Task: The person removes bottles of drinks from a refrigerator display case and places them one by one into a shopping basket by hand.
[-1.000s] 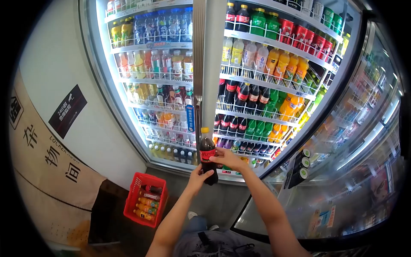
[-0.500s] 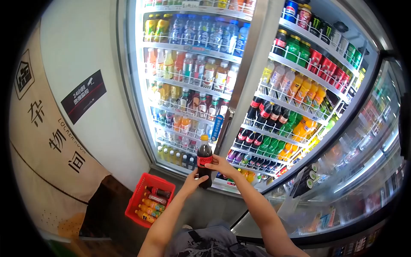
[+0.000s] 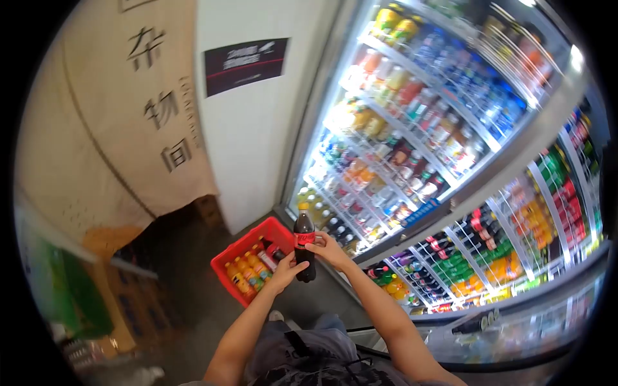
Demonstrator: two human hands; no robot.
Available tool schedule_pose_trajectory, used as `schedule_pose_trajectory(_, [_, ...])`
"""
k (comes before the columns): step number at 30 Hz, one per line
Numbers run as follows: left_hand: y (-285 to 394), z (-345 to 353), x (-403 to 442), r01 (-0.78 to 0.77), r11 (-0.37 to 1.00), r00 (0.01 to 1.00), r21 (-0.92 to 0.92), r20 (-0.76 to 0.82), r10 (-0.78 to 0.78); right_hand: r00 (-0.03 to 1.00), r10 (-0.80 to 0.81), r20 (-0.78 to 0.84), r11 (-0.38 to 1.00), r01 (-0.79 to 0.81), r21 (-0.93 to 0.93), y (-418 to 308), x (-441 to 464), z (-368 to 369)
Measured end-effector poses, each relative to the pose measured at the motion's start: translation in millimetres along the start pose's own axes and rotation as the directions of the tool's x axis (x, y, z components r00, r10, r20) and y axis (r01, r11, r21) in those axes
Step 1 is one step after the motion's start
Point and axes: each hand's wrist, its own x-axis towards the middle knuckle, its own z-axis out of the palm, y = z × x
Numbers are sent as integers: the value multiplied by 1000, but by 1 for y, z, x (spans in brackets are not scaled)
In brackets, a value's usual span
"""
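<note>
A dark cola bottle (image 3: pixel 303 225) with a yellow cap and red label stands upright between my hands. My left hand (image 3: pixel 285 273) is closed around its lower part. My right hand (image 3: pixel 329 251) grips it from the right, fingers at the label. Just left of the bottle, on the floor, is a red basket (image 3: pixel 239 242). Inside it lie several orange drink bottles (image 3: pixel 246 269) and a dark bottle (image 3: pixel 272 248) with a red label, partly hidden by my left hand and the held bottle.
Lit fridge shelves (image 3: pixel 399 138) full of drinks rise ahead and right. A beige curtain (image 3: pixel 122 122) hangs left beside a white wall (image 3: pixel 248 141) with a black sign (image 3: pixel 246 66). Cardboard boxes (image 3: pixel 138 302) stand at lower left.
My view has swung left, so the fridge shelves now lie further right and tilted. The cola bottle, still in both hands, is now beside the basket, overlapping its right side in view.
</note>
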Motion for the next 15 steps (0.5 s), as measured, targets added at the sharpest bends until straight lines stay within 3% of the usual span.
schedule_pose_trajectory(2, [-10, -25, -17, -14, 999, 998, -32, -67, 12, 999, 37, 33, 999, -36, -9, 18, 19, 27])
schedule_pose_trajectory(6, [-24, -69, -54, 107, 994, 954, -30, -280, -111, 980, 149, 135, 989, -146, -36, 45, 52, 87])
schedule_pose_trajectory(8, [-41, -85, -62, 54, 998, 944, -32, -325, -62, 966, 202, 164, 979, -196, -51, 58, 61, 102])
schedule_pose_trajectory(12, [-50, -107, -76, 98, 993, 893, -72, -433, -119, 951, 183, 248, 983, -182, -27, 100, 83, 126])
schedule_pose_trajectory(14, [-61, -118, -79, 105, 988, 873, -117, -465, -148, 925, 73, 373, 997, -75, -9, 117, 89, 136])
schedule_pose_trajectory(15, [-68, -123, -80, 113, 985, 863, -133, -478, -163, 931, 136, 340, 962, -42, -269, 126, 93, 138])
